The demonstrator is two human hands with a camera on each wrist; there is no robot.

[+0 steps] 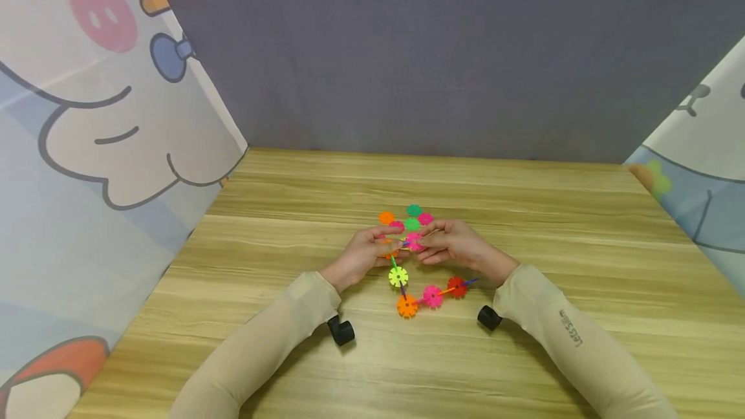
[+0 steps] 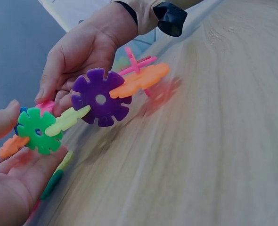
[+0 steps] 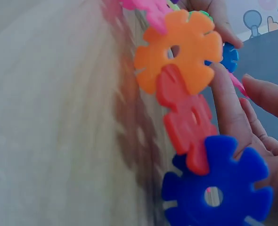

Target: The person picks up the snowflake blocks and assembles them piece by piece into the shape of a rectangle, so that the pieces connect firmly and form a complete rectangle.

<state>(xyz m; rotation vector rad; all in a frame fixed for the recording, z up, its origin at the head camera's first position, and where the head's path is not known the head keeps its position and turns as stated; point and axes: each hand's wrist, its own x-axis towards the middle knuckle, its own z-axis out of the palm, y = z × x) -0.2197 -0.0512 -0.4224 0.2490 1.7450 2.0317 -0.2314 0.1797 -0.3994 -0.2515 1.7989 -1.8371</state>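
Observation:
A chain of notched plastic snowflake discs, slotted edge to edge, curves between my hands over the table. My left hand pinches its far end, where a blue disc and a green disc join. Fingertips of my right hand pinch a pink disc, whose edge meets the blue one. From there the chain runs toward me through a yellow-green disc to an orange disc. It then bends right through another pink disc and a red disc, ending in blue below my right wrist.
Loose discs lie just beyond my hands: orange, teal, green and several magenta ones. The wood-grain table meets a dark grey panel at the back. Cartoon-printed sheets flank both sides.

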